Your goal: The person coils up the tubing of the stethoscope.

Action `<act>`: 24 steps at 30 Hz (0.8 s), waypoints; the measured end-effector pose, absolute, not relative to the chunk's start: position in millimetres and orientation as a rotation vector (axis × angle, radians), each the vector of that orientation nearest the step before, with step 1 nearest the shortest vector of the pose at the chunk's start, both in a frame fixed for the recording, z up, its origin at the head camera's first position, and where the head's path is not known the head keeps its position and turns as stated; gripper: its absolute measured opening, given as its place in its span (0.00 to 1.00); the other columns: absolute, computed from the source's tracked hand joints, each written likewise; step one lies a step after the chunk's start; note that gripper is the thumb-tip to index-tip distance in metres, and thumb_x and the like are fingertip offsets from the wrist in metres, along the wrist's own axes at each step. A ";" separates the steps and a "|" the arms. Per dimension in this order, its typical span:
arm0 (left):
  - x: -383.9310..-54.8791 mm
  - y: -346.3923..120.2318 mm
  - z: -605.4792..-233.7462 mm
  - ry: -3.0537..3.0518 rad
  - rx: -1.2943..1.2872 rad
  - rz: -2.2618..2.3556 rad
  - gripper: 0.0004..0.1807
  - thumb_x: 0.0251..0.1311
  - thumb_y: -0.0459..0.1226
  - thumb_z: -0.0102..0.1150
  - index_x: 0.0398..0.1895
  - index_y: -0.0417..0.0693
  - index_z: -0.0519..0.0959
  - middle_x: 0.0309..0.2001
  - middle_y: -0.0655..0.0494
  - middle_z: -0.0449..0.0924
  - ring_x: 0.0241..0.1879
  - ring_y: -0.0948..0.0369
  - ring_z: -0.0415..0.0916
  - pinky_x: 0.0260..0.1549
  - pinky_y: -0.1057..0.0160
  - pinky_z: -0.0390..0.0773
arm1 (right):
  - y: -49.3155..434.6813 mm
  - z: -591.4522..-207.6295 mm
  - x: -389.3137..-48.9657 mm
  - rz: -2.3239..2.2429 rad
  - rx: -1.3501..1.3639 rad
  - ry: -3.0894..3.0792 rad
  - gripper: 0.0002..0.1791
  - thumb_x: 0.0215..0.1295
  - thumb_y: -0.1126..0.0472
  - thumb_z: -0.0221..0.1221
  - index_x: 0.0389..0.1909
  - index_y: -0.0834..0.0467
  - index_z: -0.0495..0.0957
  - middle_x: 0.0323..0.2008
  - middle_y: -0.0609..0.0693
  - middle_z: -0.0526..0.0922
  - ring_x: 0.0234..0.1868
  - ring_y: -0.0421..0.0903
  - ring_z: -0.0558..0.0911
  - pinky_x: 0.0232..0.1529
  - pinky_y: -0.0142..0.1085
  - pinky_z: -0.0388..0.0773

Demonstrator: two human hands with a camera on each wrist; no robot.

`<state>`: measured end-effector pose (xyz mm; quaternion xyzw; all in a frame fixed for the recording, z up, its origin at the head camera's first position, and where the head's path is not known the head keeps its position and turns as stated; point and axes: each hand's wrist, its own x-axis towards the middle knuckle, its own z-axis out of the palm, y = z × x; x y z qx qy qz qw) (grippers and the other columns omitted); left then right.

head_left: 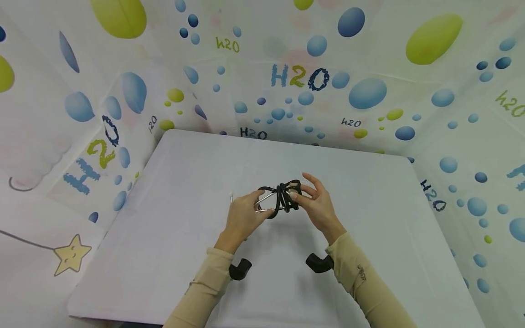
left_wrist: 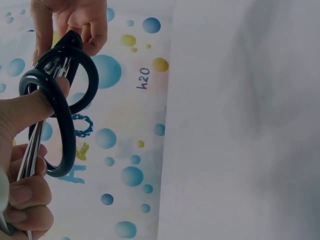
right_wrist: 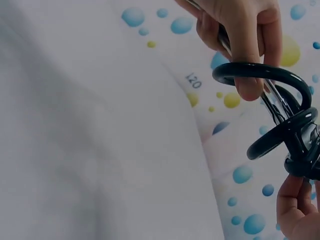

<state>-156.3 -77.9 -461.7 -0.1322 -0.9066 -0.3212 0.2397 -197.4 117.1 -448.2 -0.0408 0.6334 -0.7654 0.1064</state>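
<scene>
Both hands hold a stethoscope (head_left: 282,200) above the white table, its black tubing wound in loops. My left hand (head_left: 245,215) grips the silver ear tubes (left_wrist: 33,152), and its thumb passes through a loop of tubing in the left wrist view. One pale eartip (head_left: 231,196) sticks out beyond that hand. My right hand (head_left: 321,208) pinches the bundled end between thumb and fingers, by a shiny metal part (head_left: 292,195). In the right wrist view, that bundled end (right_wrist: 302,162) is cut off by the frame's edge.
The white table (head_left: 184,173) spreads beneath both hands. Behind it and at its sides hangs a white sheet (head_left: 246,77) printed with drops and "H2O". Black curved pieces (head_left: 239,269) jut out beside both wrists.
</scene>
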 end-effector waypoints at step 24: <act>-154.9 -80.3 -460.7 -2.513 -0.374 -0.848 0.30 0.37 0.43 0.77 0.45 0.35 0.80 0.17 0.58 0.73 0.16 0.66 0.63 0.16 0.70 0.65 | 122.0 -448.3 -197.9 -1.836 -0.738 2.328 0.13 0.59 0.72 0.60 0.44 0.74 0.79 0.45 0.66 0.77 0.46 0.57 0.79 0.44 0.32 0.78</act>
